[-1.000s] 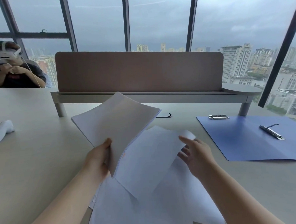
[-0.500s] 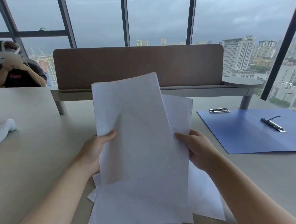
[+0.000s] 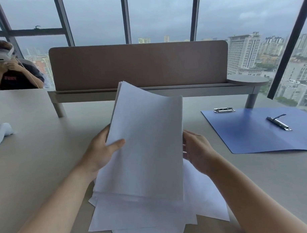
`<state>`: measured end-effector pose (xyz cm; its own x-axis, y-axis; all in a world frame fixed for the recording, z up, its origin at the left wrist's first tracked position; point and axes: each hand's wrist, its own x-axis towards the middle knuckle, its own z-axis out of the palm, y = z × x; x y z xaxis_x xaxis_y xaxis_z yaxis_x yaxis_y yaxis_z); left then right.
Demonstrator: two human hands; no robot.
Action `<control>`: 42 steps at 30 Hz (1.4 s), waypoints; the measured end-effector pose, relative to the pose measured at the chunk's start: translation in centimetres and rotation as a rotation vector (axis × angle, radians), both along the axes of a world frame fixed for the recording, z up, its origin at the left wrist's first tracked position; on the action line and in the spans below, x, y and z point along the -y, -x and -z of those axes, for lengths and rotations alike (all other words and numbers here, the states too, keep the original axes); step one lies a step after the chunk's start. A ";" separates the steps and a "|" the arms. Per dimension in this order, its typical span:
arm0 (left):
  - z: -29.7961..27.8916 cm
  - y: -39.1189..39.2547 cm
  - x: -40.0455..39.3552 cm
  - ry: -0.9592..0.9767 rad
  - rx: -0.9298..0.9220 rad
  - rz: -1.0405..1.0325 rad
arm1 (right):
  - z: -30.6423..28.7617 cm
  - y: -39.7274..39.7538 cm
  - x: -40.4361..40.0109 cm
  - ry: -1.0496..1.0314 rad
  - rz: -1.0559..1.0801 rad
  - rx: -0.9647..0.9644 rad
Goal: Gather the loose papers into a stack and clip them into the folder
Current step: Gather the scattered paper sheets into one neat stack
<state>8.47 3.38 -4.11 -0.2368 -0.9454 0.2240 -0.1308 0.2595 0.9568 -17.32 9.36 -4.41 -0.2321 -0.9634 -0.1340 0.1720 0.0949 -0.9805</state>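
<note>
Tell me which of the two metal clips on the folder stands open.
The long spine clip at the blue folder centre: its lever is raised. The corner clip lies flat.

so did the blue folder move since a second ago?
No. The folder lies right of the held papers, its far corner by the shelf leg, as before.

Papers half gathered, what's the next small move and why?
Probably tap the held stack square, then set it down on the loose sheets: the left hand grips it, its top edges fan unevenly, and sheets remain on the table under it.
</note>
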 end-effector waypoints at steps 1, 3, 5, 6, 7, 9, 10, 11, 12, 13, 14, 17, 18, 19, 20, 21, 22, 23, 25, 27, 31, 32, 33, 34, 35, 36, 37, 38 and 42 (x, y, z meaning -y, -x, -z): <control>-0.1 -0.2 0.3 -0.024 -0.075 -0.006 | 0.1 -0.1 0.1 0.005 0.037 -0.050; 0.1 -0.7 1.2 -0.100 -0.243 -0.053 | 0.0 0.1 0.3 -0.020 0.132 -0.113; 0.2 -1.2 1.8 -0.242 -0.399 -0.056 | -0.2 0.5 0.4 -0.065 0.231 -0.075; 0.6 -1.4 2.0 -0.338 -0.476 -0.030 | -0.4 0.8 0.5 -0.088 0.265 -0.019; 1.0 -1.3 1.9 -0.443 -0.551 0.013 | -0.6 0.9 0.5 -0.108 0.283 0.048; 2.2 -0.9 2.2 -0.526 -0.588 0.028 | -0.7 1.1 0.6 -0.142 0.289 0.188; 2.7 -0.9 2.4 -0.553 -0.568 0.021 | -0.6 1.1 0.7 -0.156 0.283 0.245; 2.8 -0.7 2.2 -0.553 -0.528 -0.010 | -0.5 1.0 0.7 -0.170 0.276 0.281; 2.8 -0.6 2.1 -0.553 -0.511 -0.006 | -0.3 1.0 0.8 -0.178 0.271 0.299; 2.7 -0.3 2.3 -0.540 -0.488 -0.017 | -0.3 0.9 0.8 -0.187 0.273 0.304; 2.5 -0.1 2.1 -0.509 -0.473 -0.042 | -0.1 1.0 0.8 -0.192 0.277 0.306; 2.7 -0.2 2.2 -0.452 -0.458 -0.044 | 0.0 0.6 0.4 -0.199 0.241 0.284; 2.7 -0.2 2.3 -0.453 -0.456 -0.030 | 0.1 0.4 0.3 -0.187 0.201 0.268; 2.7 -0.1 2.2 -0.454 -0.442 -0.034 | 0.2 0.3 0.2 -0.177 0.155 0.222; 2.5 0.0 2.1 -0.450 -0.427 -0.033 | 0.2 0.1 -0.1 -0.175 0.096 0.136; 2.6 0.0 2.3 -0.436 -0.412 -0.051 | 0.1 -0.2 -0.5 -0.178 0.010 0.009; 2.5 0.1 2.3 -0.423 -0.397 -0.077 | 0.2 -0.4 -0.9 -0.185 -0.077 -0.142; 2.3 0.1 2.3 -0.411 -0.392 -0.082 | 0.1 -0.7 -1.2 -0.199 -0.143 -0.291; 2.1 0.1 2.4 -0.401 -0.394 -0.081 | 0.2 -1.2 -1.5 -0.192 -0.158 -0.491; 1.7 0.0 2.2 -0.400 -0.410 -0.084 | 0.1 -1.3 -1.5 -0.127 -0.124 -0.538; 0.9 -0.3 1.4 -0.420 -0.419 -0.051 | -0.6 -0.1 -0.9 -0.012 -0.029 -0.089; 0.6 -0.2 1.1 -0.415 -0.412 -0.063 | -0.7 0.3 -0.8 -0.009 0.000 -0.005; 0.3 0.0 0.8 -0.398 -0.401 -0.084 | -0.8 0.5 -0.7 -0.009 0.020 0.050; 0.0 0.2 0.6 -0.375 -0.384 -0.109 | -0.8 0.6 -0.6 -0.009 0.028 0.088; -0.2 0.5 0.4 -0.355 -0.355 -0.131 | -0.8 0.6 -0.5 -0.002 0.034 0.120; -0.4 0.7 0.1 -0.338 -0.334 -0.144 | -0.8 0.5 -0.5 0.013 0.032 0.136; -0.5 0.9 -0.2 -0.328 -0.330 -0.145 | -0.8 0.5 -0.6 0.031 0.032 0.151; -0.5 1.1 -0.5 -0.324 -0.329 -0.124 | -0.8 0.4 -0.6 0.049 0.036 0.159; -0.3 1.8 -1.2 -0.288 -0.300 -0.058 | -1.3 0.4 -0.8 0.098 0.037 0.227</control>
<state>6.71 4.62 -3.84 -0.1463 -0.9892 -0.0006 0.1579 -0.0239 0.9872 -17.69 10.13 -3.14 -0.2417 -0.9658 -0.0933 0.3903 -0.0088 -0.9207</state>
